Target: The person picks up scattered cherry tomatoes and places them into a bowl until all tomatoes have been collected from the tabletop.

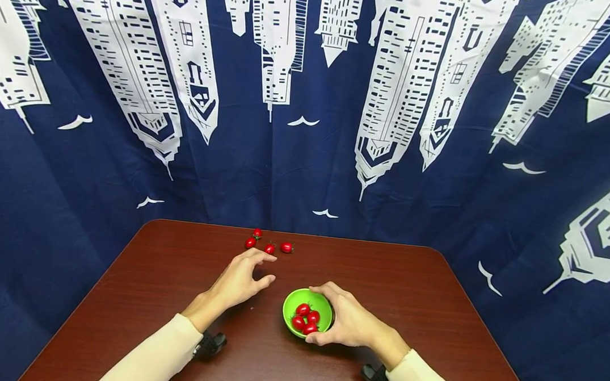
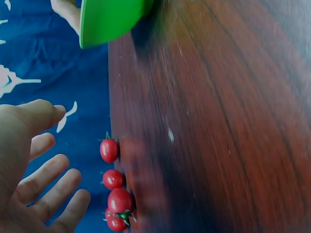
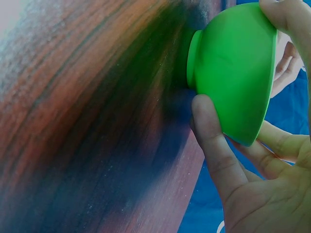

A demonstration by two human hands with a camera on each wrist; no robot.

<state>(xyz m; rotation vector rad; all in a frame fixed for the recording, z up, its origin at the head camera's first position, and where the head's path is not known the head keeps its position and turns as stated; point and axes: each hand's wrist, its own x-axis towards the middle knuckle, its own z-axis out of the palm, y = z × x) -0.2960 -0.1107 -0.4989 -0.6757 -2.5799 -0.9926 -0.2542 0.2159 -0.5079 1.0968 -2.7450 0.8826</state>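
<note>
A light green bowl (image 1: 300,296) is in the middle of the head view, with several red cherry tomatoes (image 1: 302,310) inside. My right hand (image 1: 351,320) grips its right side, thumb at the near rim and fingers at the far rim. The right wrist view shows the bowl's outer wall (image 3: 238,73) between thumb and fingers, its foot close over the tabletop. To the left of the bowl, my left hand (image 1: 237,278) hovers with nothing in it, fingers loosely extended and thumb apart. Just past its fingertips lie several more cherry tomatoes (image 1: 286,247), some with green stems.
The brown wooden table (image 1: 393,279) ends just behind the loose tomatoes. Beyond it hangs a dark blue cloth (image 1: 234,170) printed with white buildings and birds. Dark wrist cameras sit under both cream sleeves (image 1: 155,349).
</note>
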